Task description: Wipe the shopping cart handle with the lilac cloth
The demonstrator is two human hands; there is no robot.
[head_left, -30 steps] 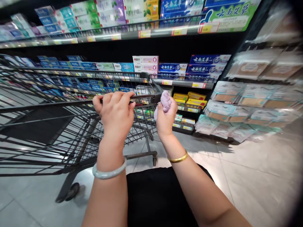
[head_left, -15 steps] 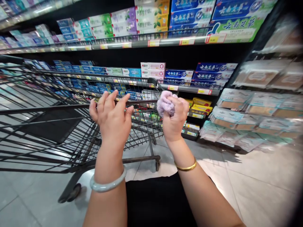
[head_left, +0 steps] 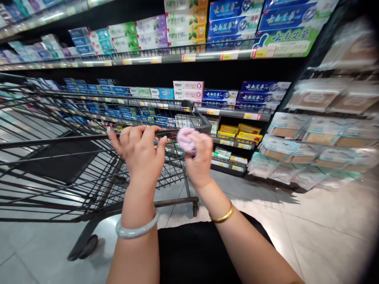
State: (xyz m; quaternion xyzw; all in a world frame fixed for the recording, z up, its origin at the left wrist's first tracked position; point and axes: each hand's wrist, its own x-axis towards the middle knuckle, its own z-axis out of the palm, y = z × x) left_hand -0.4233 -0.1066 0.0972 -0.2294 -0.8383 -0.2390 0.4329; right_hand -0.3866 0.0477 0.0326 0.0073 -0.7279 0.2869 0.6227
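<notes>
A black wire shopping cart point(head_left: 68, 139) stands at my left and in front of me. My left hand point(head_left: 140, 152) lies over its top rail, the middle fingers bent across the bar and the thumb held apart on the near side. Those fingertips are partly hidden. A pale bracelet point(head_left: 137, 230) circles that wrist. In my right hand point(head_left: 201, 156) is a bunched lilac cloth point(head_left: 187, 139), closed in the fingers close to the rail near the cart's corner. Motion blurs this hand a little, and I cannot tell whether the cloth touches the rail. A gold bangle point(head_left: 222, 215) is on the right wrist.
Shelves behind the cart hold stacked toothpaste boxes point(head_left: 232, 25), with yellow boxes point(head_left: 248, 134) lower down. Flat packets point(head_left: 325, 130) hang at the right. A caster wheel point(head_left: 89, 246) of the cart rests on the tiled floor point(head_left: 310, 221).
My right hand has moved left and down with the cloth, nearer my left hand. The left hand's fingers, spread and raised before, now bend over the rail. The view has shifted slightly.
</notes>
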